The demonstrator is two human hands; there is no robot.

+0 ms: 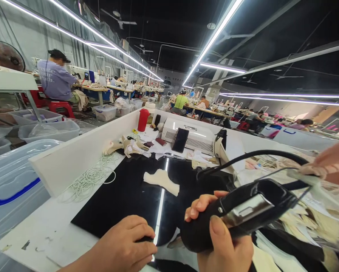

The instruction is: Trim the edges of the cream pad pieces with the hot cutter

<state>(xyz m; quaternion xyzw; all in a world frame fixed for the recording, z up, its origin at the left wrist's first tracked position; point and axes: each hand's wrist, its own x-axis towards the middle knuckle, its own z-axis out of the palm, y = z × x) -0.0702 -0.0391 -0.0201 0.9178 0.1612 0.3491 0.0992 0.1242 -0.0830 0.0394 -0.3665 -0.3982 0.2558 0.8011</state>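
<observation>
My right hand is closed round the thick black handle of a corded hand tool with a metal plate on its side. The tool's black cable arcs up and to the right. My left hand rests on the glossy black work surface, fingers curled over a small dark thing I cannot make out. A cream fabric piece lies on the black surface beyond both hands. Another person's hand at the right edge holds clear plastic.
A white wall borders the table's left side, with coiled white cord beside it. Further back stand a red bottle, a white machine and a leaning phone. Clear bins sit left. Seated workers sew behind.
</observation>
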